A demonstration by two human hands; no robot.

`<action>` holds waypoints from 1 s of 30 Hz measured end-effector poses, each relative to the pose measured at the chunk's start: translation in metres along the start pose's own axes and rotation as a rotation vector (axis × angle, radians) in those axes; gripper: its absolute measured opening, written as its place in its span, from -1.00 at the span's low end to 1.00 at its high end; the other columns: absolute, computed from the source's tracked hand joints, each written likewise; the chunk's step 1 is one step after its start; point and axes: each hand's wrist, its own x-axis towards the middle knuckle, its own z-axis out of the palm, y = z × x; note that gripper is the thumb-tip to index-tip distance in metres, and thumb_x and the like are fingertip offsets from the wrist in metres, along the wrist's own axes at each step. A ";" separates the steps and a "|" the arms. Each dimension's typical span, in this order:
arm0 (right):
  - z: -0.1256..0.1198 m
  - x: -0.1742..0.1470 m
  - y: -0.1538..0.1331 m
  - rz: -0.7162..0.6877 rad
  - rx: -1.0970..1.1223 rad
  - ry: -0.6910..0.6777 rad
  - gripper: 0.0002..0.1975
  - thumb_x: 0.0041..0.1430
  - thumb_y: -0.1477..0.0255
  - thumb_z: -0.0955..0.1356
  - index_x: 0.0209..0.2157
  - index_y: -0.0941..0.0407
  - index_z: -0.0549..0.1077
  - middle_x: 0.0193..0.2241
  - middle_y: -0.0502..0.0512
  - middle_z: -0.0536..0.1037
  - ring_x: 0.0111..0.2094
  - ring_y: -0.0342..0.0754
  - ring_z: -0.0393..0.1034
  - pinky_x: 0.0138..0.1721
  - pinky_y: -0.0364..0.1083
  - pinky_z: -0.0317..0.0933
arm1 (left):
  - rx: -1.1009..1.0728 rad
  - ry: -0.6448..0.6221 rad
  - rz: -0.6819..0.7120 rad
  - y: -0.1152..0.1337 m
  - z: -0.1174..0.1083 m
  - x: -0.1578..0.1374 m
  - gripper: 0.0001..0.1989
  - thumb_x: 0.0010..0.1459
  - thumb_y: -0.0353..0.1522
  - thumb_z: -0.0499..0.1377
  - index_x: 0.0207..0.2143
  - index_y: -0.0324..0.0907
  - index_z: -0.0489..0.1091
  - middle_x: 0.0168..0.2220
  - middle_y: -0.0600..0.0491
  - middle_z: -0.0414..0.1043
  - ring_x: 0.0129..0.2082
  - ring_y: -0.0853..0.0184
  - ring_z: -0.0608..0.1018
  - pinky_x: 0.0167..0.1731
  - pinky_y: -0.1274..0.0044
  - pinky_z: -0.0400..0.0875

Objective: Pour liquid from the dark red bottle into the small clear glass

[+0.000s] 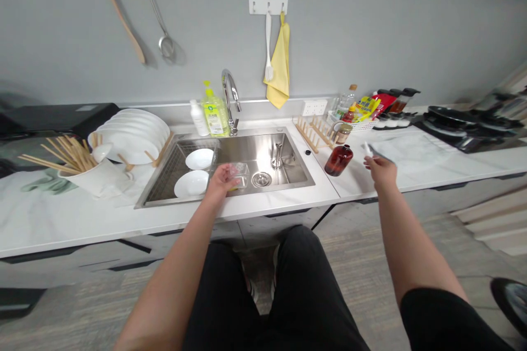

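My left hand is over the front of the sink, fingers closed at the side of a clear, boxy container. Through it the steel sink shows. Two white bowls, one bowl behind the other bowl, lie in the left part of the sink. Over the counter on the right, my right hand grips a slim thing with a white end and a dark grey strip; its kind is unclear. A brown bottle with a black top stands left of that hand.
Left of the sink are stacked white plates and a white container of chopsticks. Behind it rise a faucet and a dish soap bottle. Wooden racks, a jar and a black stove stand to the right.
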 end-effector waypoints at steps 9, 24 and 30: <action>-0.032 -0.036 -0.113 -0.084 0.615 0.049 -0.58 0.05 0.19 0.67 -0.11 0.08 0.67 -0.32 0.14 0.70 -0.33 0.04 0.63 -0.22 0.05 0.52 | -0.017 -0.022 0.005 -0.001 0.000 0.000 -0.33 -0.14 -0.33 0.67 0.02 -0.08 0.51 0.01 -0.01 0.62 0.05 0.15 0.65 0.19 0.24 0.51; 0.092 -0.146 -0.306 -0.653 0.313 -0.836 -0.79 0.19 0.33 0.56 -0.17 0.11 0.75 -0.34 0.09 0.73 -0.34 0.00 0.57 -0.24 -0.05 0.36 | 0.035 -0.049 0.003 0.001 0.000 0.000 -0.21 -0.27 -0.33 0.68 0.04 -0.05 0.46 0.09 -0.03 0.63 0.13 0.08 0.64 0.23 0.21 0.50; 0.083 -0.134 -0.327 -0.750 0.131 -0.886 -0.83 0.22 0.41 0.54 -0.16 0.12 0.78 -0.38 0.06 0.72 -0.36 -0.03 0.55 -0.27 -0.07 0.23 | 0.005 -0.067 0.010 0.002 0.000 0.000 -0.22 -0.25 -0.34 0.69 0.04 -0.06 0.47 0.07 -0.03 0.64 0.13 0.09 0.65 0.26 0.19 0.48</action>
